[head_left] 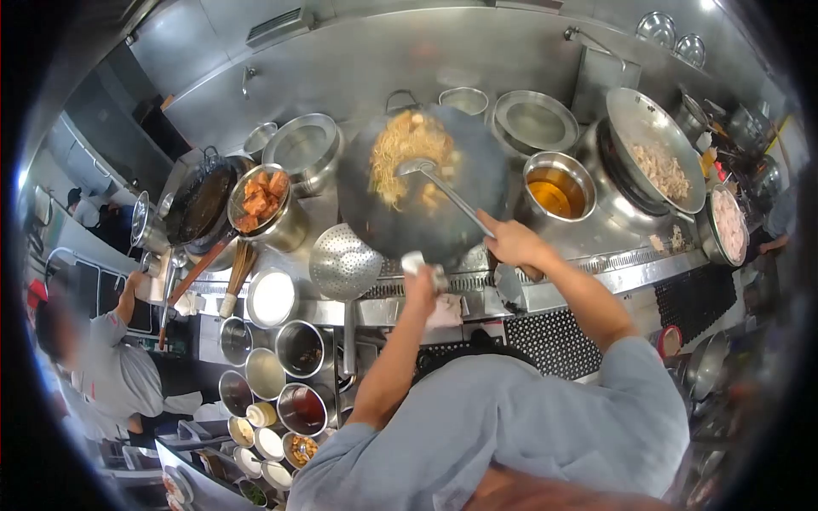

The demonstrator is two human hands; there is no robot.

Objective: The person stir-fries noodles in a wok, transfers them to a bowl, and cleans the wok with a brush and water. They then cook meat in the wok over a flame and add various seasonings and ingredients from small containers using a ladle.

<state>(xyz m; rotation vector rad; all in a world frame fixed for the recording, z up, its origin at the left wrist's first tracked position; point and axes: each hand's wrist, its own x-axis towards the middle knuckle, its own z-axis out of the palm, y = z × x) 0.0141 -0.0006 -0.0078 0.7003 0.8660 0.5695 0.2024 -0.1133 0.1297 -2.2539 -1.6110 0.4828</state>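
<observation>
A dark wok (358, 192) holds noodles (409, 140) with pale chunks, blurred by steam or motion. My right hand (514, 244) is closed round the handle of a metal ladle (460, 203), whose bowl rests over the noodles. At the wok's near edge my left hand (420, 288) is closed on a white cloth (413, 262), and the wok's handle beneath it is hidden. Left of that hand lies a perforated skimmer (345, 262), its handle pointing toward me. To the right of the wok stands a metal pot of amber oil (555, 194).
A pot of reddish chunks (262, 201) and a bamboo brush (239, 277) are at the left. Several sauce containers (302, 409) stand lower left. A second wok (656, 162) with pale meat sits right. A co-worker (119, 349) stands at far left; another person's arm shows far right.
</observation>
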